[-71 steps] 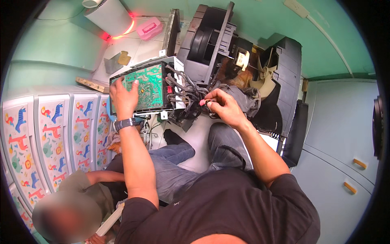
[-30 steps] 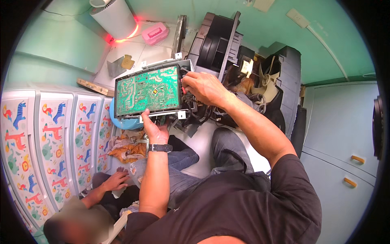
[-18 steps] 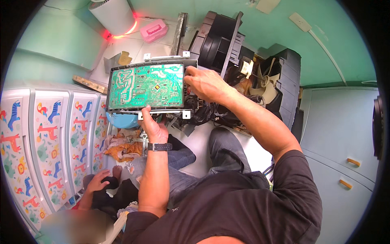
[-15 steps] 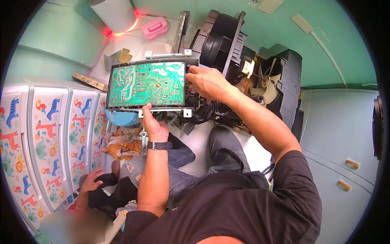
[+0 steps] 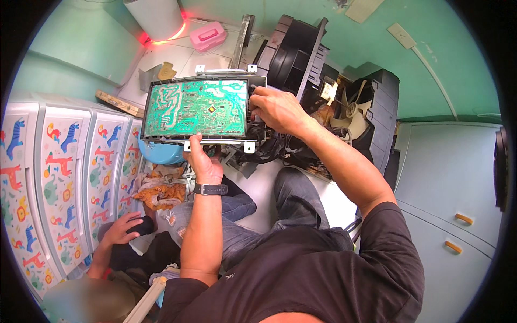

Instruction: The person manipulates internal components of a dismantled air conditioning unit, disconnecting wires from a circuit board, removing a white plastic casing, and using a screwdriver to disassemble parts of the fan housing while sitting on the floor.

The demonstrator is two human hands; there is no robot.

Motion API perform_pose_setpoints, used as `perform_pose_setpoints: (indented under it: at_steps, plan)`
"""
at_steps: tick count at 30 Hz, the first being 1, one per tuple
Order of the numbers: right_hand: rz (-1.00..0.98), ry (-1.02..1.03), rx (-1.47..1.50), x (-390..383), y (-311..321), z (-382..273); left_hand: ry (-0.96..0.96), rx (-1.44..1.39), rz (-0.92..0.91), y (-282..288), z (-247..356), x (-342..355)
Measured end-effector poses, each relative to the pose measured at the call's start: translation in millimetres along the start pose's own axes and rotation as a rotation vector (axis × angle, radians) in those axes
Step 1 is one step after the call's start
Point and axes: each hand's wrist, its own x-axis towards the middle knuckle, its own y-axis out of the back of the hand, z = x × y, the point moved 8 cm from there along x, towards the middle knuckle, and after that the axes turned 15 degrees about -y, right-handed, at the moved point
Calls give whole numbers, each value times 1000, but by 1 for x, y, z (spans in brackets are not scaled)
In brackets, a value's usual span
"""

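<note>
A green circuit board (image 5: 188,110) in a black frame with white metal mounting tabs is raised before me, its traced face toward me. My left hand (image 5: 206,164), wearing a black watch strap, grips the frame from below; its thumb presses the lower edge and the other fingers are hidden beneath. At the frame's right end, my right hand (image 5: 280,111) is closed, thumb and fingers pinched together beside a small dark part. What lies between those fingertips is hidden. Dark wires (image 5: 266,148) hang below and behind that end.
Opened black appliance housing with a beige fan (image 5: 354,116) stands beyond my right hand. Sticker-covered white drawers (image 5: 59,145) line the left, near a blue basin (image 5: 161,152) and orange cloth (image 5: 159,194). Another person's hand (image 5: 123,229) is at lower left. A pink case (image 5: 208,36) lies far back.
The view has shifted slightly. My hands keep nearly the same hold on the framed board. At lower left, the other person's hand and head have moved a little.
</note>
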Motion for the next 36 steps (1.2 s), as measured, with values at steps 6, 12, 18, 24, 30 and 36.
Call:
perform_pose_setpoints:
  at_steps: [6,12,18,24,30,36]
  plan:
    - [29,-21,15,1,0,3,33,-12,-65,1,-6,5]
    - [7,-33,7,2,-1,6,20,-2,-2,6,-10,7]
    - [-2,-7,-23,2,0,1,-25,-15,-83,5,-9,15]
    - [18,-20,-19,2,0,1,9,-56,-41,-5,-3,8]
    - [-33,-5,-39,2,1,-2,25,-98,-26,-8,-2,7]
    - [-67,-27,-18,6,-3,5,50,-84,-91,-6,-7,13]
